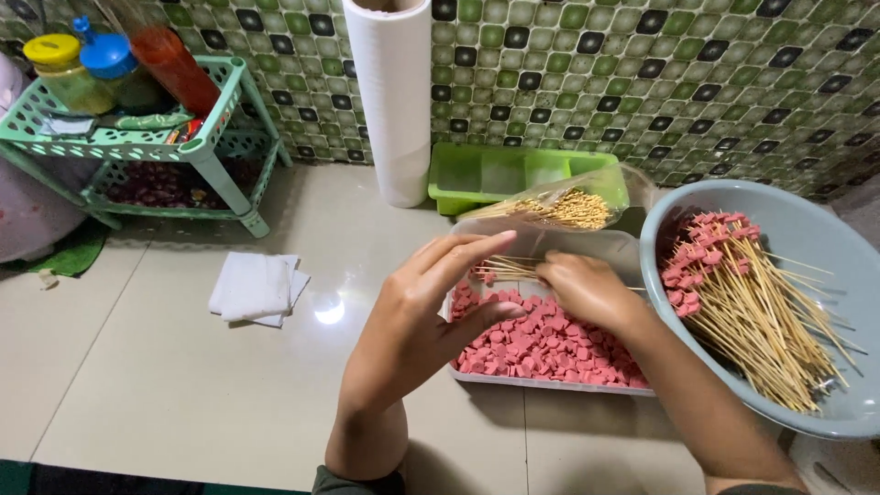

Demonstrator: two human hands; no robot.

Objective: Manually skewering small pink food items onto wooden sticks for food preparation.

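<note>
looking down from the head camera, the left hand point(417, 312) hovers open above the near left corner of the tray point(550, 383), fingers spread and slightly curled, thumb out, holding nothing. the right hand point(587, 289) rests palm down over the far part of the tray, fingers curled onto a small bunch of bare skewers point(506, 268) lying at the tray's far left edge; whether it actually grips one i cannot tell.

the tray is white and shallow, filled with pink sausage slices point(541, 346). just right of it, touching its side, sits a grey bowl point(807, 229) holding loaded skewers point(747, 302), pink pieces at their far ends, sticks fanning toward the near right. beyond the tray lies a clear bag of skewers point(564, 209), leaning against a green box point(486, 174). a paper roll point(392, 101) stands upright left of the box by the tiled wall. a folded cloth point(257, 288) lies on the floor to the left, and a green rack point(197, 147) with jars stands far left.
</note>
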